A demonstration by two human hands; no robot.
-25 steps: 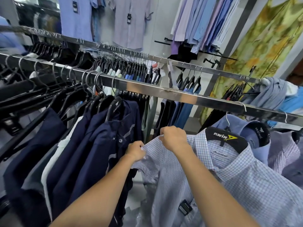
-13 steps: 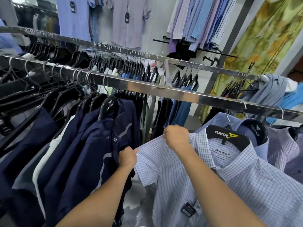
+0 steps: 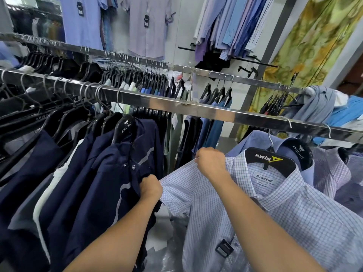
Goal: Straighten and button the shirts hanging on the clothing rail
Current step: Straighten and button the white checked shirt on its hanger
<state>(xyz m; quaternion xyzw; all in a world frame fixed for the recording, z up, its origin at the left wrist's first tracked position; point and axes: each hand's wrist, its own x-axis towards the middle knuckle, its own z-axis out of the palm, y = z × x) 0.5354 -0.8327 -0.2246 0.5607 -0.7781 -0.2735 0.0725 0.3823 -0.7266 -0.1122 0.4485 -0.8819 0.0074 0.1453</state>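
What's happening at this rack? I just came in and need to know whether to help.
A person is tidying a checked shirt hanging on the rail. The right hand grips its shoulder near the collar, and the left hand holds the sleeve edge beside the navy shirts. The shirt is tilted out from the row; its buttons are hidden.

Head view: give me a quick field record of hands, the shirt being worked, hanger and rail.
left hand: closed on the sleeve edge of the checked shirt, against the navy shirt
right hand: pinching the checked shirt's shoulder
checked shirt: on the Kwin hanger, collar open, tag dangling
rail: steel bar; navy shirts left, checked and lilac shirts right
buttons: hidden by the right arm
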